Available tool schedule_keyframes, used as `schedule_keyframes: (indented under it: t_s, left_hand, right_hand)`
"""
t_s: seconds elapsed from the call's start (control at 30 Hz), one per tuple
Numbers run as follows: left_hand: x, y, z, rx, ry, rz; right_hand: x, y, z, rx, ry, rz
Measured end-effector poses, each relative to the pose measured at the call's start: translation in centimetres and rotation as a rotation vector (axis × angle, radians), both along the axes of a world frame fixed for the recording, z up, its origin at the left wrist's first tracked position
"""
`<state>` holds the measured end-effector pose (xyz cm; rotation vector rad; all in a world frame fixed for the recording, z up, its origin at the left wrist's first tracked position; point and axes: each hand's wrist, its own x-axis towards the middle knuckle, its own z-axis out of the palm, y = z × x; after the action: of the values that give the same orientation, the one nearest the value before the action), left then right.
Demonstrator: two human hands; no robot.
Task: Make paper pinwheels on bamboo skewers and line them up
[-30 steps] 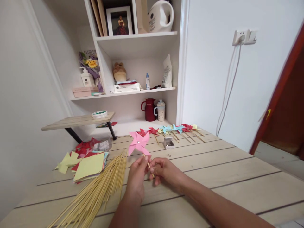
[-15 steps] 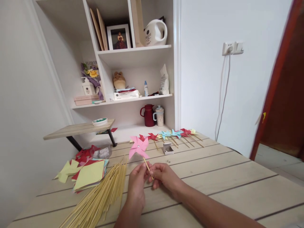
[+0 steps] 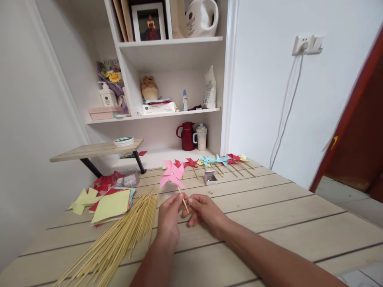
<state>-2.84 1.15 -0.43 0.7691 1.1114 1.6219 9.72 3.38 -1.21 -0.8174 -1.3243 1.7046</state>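
Right now, one pink pinwheel (image 3: 172,173) tilts above two hands over the table (image 3: 299,223). The left hand (image 3: 169,213) has its grip on the pinwheel's one stick (image 3: 184,203), pinched under the thumb; the right hand (image 3: 206,211) curls around the stick's lower end, and whether its grip grasps it I cannot tell. Along the far edge lie three red pinwheels (image 3: 190,162), two blue pinwheels (image 3: 222,160) and yellow pinwheels (image 3: 243,158), some too overlapped to count. Nearer sits one small box (image 3: 211,179), with a few bits (image 3: 210,192) just before it. To the left are one fanned bundle (image 3: 119,239) of sticks, too many to count, one paper stack (image 3: 110,205) topped with yellow, one pale yellow folded piece (image 3: 84,201) and one clear tub (image 3: 131,181).
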Motion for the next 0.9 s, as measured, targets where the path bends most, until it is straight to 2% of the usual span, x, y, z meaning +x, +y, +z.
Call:
schedule_keyframes:
  t_s: [0.17,0.27,0.57,0.77,0.9]
  left_hand:
    - [-0.4,0.6,-0.1,0.025,-0.086,0.082]
    - [-0.4,0.6,-0.1,0.023,-0.077,0.079]
    - [-0.4,1.0,-0.5,0.025,-0.065,0.041]
    - [-0.1,1.2,-0.8,0.03,0.064,-0.029]
    - [0.3,1.1,-1.2,0.045,0.137,-0.01]
  right_hand:
    - [0.5,0.1,-0.2,-0.026,-0.061,0.011]
    - [0.5,-0.1,-0.2,-0.008,-0.067,0.037]
    - [-0.1,0.0,0.4,0.029,-0.078,-0.04]
    - [-0.4,0.0,-0.1,0.057,-0.071,-0.096]
    - [-0.6,0.6,0.1,0.036,-0.092,-0.172]
